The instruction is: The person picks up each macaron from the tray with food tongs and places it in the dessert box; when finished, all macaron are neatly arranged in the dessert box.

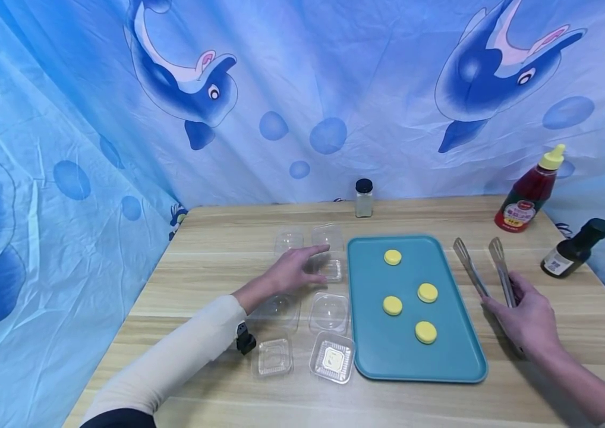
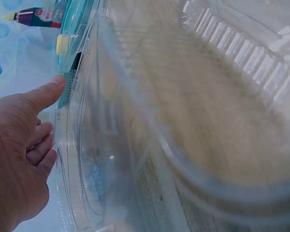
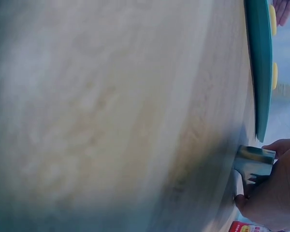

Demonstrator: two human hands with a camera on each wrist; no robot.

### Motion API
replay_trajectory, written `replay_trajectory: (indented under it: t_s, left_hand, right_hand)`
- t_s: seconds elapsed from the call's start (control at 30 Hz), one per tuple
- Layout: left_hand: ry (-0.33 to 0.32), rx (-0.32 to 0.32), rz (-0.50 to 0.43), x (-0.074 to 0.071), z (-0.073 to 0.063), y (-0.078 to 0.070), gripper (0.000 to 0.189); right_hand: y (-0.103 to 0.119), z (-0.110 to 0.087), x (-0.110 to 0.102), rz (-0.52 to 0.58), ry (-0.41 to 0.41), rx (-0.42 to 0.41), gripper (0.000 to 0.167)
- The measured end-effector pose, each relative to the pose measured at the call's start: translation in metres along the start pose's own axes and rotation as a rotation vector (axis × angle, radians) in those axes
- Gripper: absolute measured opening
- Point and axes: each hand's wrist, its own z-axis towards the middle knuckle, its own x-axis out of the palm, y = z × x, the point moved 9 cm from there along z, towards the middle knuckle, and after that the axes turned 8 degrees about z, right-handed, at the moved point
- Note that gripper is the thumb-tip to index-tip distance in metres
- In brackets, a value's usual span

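Note:
My left hand (image 1: 293, 270) reaches over the clear plastic containers (image 1: 329, 312), thumb and forefinger spread apart with nothing between them. In the left wrist view the same hand (image 2: 19, 154) has its thumb extended beside the transparent walls of a container. Metal tongs (image 1: 470, 270) are gripped by my right hand (image 1: 532, 318), arms apart and tips pointing away from me. The right wrist view shows the tongs' wide metal end (image 3: 255, 162) within that hand. Between the hands lies a teal tray (image 1: 383, 362) bearing several yellow macaron-like discs (image 1: 425, 333).
A small black-capped jar (image 1: 364, 199) stands at the table's back edge. On the right are a red sauce bottle (image 1: 524, 196) with a yellow nozzle and a dark bottle (image 1: 572, 252). Blue dolphin-print cloth (image 1: 334, 71) hangs behind the wooden table (image 1: 185, 267).

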Motion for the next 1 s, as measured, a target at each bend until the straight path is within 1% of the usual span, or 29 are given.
replay_trajectory:
  t_s: [0.13,0.23,0.43,0.53,0.67,0.73,0.87,1.0]
  left_hand:
    - [-0.002,-0.004,-0.002,-0.001,0.000,0.000,0.085]
    - [-0.003,-0.005,-0.003,-0.002,0.000,0.000,0.085]
    - [0.006,-0.013,-0.006,-0.001,0.000,0.000,0.085]
    - [0.009,-0.018,-0.009,-0.001,-0.001,0.000,0.085]
    - [0.004,-0.018,-0.004,-0.002,-0.001,0.000,0.086]
    - [0.000,-0.014,0.000,-0.002,0.000,0.000,0.086]
    - [0.001,-0.014,0.006,-0.003,0.000,0.000,0.086]
    - [0.005,-0.020,0.013,-0.003,0.000,0.000,0.085]
  right_hand:
    - [-0.002,0.001,-0.001,0.000,0.006,0.015,0.085]
    - [-0.002,0.003,-0.001,-0.004,0.015,0.009,0.084]
    - [0.004,0.004,-0.002,-0.017,0.055,-0.030,0.085]
    - [0.015,0.007,-0.002,-0.033,0.083,-0.092,0.083]
    - [0.033,0.013,0.000,-0.037,0.139,-0.190,0.077]
    - [0.041,0.016,0.000,-0.036,0.171,-0.222,0.076]
    - [0.055,0.020,0.005,-0.054,0.240,-0.264,0.075]
    - [0.064,0.022,0.018,-0.062,0.349,-0.287,0.076]
